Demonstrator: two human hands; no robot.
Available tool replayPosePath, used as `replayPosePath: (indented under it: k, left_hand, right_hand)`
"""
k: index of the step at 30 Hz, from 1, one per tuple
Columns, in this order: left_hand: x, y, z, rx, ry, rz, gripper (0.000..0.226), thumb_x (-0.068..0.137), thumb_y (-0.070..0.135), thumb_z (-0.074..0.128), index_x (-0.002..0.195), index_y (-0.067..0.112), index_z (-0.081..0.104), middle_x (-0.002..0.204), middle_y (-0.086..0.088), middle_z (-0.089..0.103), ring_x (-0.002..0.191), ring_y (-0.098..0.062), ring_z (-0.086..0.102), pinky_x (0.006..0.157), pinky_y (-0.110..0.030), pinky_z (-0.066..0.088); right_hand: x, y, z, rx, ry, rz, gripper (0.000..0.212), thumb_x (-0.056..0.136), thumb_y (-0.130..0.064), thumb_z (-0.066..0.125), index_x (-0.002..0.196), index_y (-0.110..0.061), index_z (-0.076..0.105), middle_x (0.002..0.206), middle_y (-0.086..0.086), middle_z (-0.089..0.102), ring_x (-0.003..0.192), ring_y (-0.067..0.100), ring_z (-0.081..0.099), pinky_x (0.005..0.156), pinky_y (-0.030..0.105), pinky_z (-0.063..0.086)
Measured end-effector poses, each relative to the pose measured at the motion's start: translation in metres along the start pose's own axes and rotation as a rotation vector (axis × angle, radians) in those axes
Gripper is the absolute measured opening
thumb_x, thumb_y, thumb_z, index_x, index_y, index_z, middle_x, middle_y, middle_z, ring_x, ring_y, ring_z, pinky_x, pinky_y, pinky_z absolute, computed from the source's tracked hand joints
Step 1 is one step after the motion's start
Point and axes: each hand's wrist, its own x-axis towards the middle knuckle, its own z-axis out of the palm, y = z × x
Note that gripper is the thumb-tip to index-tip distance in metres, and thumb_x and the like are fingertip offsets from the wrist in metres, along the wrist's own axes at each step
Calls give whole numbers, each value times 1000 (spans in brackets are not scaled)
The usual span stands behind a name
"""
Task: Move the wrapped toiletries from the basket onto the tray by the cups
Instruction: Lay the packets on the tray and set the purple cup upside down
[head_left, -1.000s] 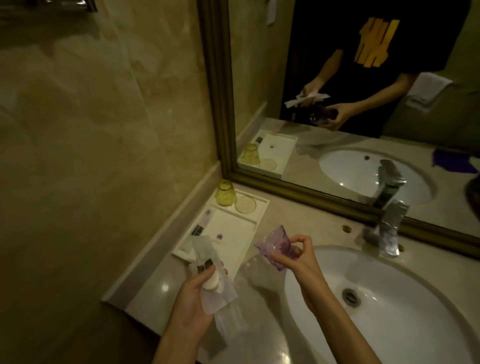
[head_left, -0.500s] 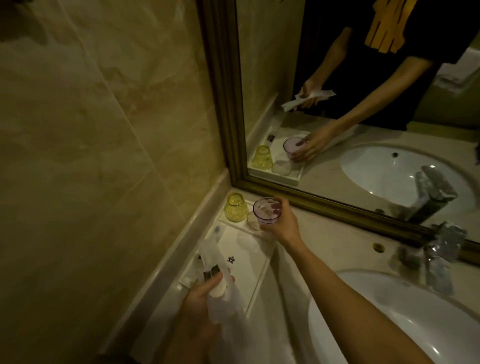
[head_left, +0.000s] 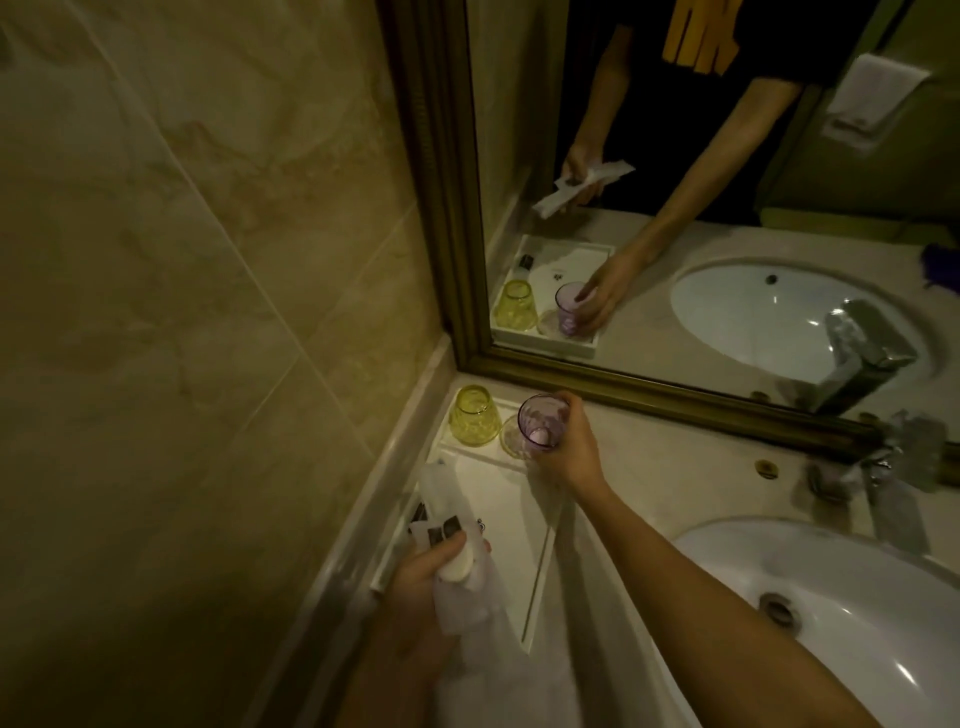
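A white tray lies on the counter against the left wall. At its far end a yellow cup stands upside down beside a round coaster. My right hand grips a purple cup upright, over the coaster's right part. My left hand holds several white wrapped toiletries above the tray's near end. No basket is in view.
A white sink basin fills the lower right, with a chrome tap behind it. A gold-framed mirror runs along the back of the counter. A marble wall bounds the left side.
My right hand carried the purple cup from above the sink's edge to the tray's far end, by the yellow cup. My left hand kept the wrapped toiletries over the tray's near end.
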Motion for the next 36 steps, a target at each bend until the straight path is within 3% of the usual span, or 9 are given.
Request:
replayPosePath:
  k: [3,6,8,12,17,21,26,30,36]
  left_hand:
    - [4,8,3,-32,-112,-80,16,92,7,55,101,1,67,85,-15,68,76,-28,65,71,-40,54]
    - [14,14,0,-23,-133,-26,25,85,4,62,109,3,71,97,-16,72,87,-30,69,76,-45,58]
    - [17,17,5,0,-160,5,34,83,5,65,117,4,68,100,-18,71,90,-32,67,78,-47,57]
    - [25,17,17,15,-220,-51,35,85,8,61,119,2,62,107,-22,60,100,-37,61,81,-48,51]
    - [29,5,24,-1,-249,-63,32,79,20,66,108,5,69,94,-16,68,91,-30,67,86,-45,48]
    - [35,0,18,-34,-237,-148,28,82,27,63,102,7,68,84,-12,69,78,-24,67,75,-38,51]
    - [56,17,-3,18,-169,-143,30,97,25,50,86,6,71,73,-8,72,68,-20,69,78,-37,51]
    - [66,29,-16,-26,-183,-106,16,93,23,55,98,11,66,80,-6,71,72,-20,69,85,-43,50]
    - [66,30,-10,2,-187,-99,16,92,19,58,102,9,65,89,-10,66,79,-24,63,100,-48,43]
  right_hand:
    - [-14,-15,-12,-12,88,23,99,67,-3,91,150,-7,37,148,17,44,137,30,45,112,34,41]
    - [-52,-37,-24,-27,207,-132,36,79,-8,81,112,-13,68,113,8,66,107,26,63,90,32,51]
    - [-91,-51,-23,1,92,-252,9,84,-21,73,90,-26,68,90,-9,67,84,10,63,75,28,54]
    - [-150,-60,-9,-108,-121,-326,25,82,-46,70,103,-36,64,94,-16,59,88,6,58,70,10,43]
    - [-160,-51,0,-123,-59,-260,35,81,-43,76,112,-34,65,102,-8,55,92,2,55,75,10,43]
    - [-159,-50,0,-92,0,-210,22,80,-34,79,95,-26,66,97,-8,56,88,5,56,71,11,41]
    - [-159,-30,-12,164,107,-97,13,82,-24,80,83,-19,68,80,-4,71,72,3,62,62,12,44]
    - [-158,6,0,-207,-94,27,7,84,-20,76,91,-17,76,85,-2,75,79,9,68,76,25,55]
    - [-164,32,42,-615,-314,-15,18,90,-22,63,103,-20,75,101,3,76,94,22,68,89,32,51]
